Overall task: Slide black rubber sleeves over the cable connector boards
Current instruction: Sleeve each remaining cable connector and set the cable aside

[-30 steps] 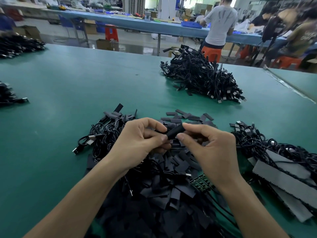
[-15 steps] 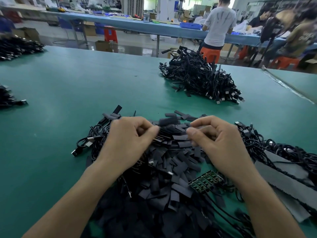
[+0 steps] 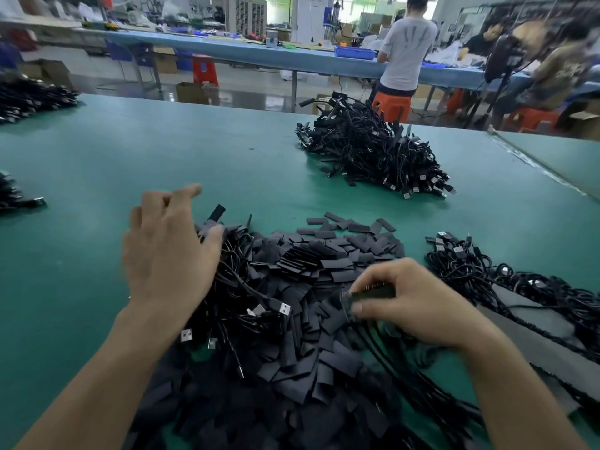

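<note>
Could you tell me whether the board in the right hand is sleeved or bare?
Bare: the board in the right hand shows green surface and pins, nothing black covering them.

The left hand (image 3: pixel 168 251) is showing blurred, so it is not showing whether its fingers are touching the cables (image 3: pixel 240 287) below it; the right hand (image 3: pixel 412 303) is covering most of the connector board (image 3: pixel 370 292) it is pinching, and the board's small parts are smearing beyond reading; the pile of black sleeves (image 3: pixel 308 271) is running off the bottom edge; the cable bundle (image 3: pixel 519 280) is being cut by the right edge; a small cable heap (image 3: pixel 16 196) is being cut by the left edge.
</note>
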The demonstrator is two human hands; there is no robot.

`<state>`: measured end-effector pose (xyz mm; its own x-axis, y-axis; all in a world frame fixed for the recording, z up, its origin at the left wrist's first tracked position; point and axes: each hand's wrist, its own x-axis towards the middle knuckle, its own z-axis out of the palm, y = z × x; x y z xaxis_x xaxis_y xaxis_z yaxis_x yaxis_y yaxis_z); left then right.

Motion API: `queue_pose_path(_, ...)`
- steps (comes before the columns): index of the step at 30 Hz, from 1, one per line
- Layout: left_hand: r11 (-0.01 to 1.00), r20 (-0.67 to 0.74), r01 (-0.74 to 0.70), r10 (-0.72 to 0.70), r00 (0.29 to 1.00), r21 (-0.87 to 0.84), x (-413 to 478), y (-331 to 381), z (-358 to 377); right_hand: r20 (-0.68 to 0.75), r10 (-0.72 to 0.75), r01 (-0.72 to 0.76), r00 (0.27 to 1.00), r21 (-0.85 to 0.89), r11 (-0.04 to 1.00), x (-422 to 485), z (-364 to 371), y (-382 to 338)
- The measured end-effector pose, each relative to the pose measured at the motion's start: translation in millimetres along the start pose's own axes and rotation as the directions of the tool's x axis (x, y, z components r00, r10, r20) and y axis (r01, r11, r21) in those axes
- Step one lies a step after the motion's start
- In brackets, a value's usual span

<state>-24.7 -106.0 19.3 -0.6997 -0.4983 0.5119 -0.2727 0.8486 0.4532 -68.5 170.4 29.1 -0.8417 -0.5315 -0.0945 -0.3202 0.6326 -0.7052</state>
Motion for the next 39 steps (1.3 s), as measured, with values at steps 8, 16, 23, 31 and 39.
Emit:
queue_pose_path(8, 0.589, 0.493, 0.226, 0.343, 0.8, -0.776, -78.8, 73.0, 21.3, -0.074, -0.1, 0.123, 0.992, 0.687, 0.716, 5.8, 11.8, 9.8)
queue_pose_path(16, 0.286, 0.486, 0.403, 0.352, 0.8, -0.869, -68.6, 63.3, 30.1, -0.013, -0.17, 0.113, 0.985, 0.796, 0.594, 8.3, 24.4, 2.2)
queue_pose_path(23, 0.179, 0.547, 0.523, 0.395, 0.738, -0.834, -67.4, 53.3, 34.0, 0.065, -0.099, -0.012, 0.993, 0.888, 0.459, 6.5, 34.9, -0.1)
queue_pose_path(31, 0.077, 0.474, 0.471, 0.253, 0.843, -0.879, -49.3, 52.8, 22.6, -0.112, 0.131, -0.078, 0.985, 0.391, 0.917, 4.6, 4.0, 8.8)
queue_pose_path(39, 0.443, 0.309, 0.269, 0.018, 0.951, -0.855, -30.9, 34.5, 23.7, -0.267, 0.173, -0.291, 0.948, -0.503, 0.814, -1.8, -0.1, 12.2)
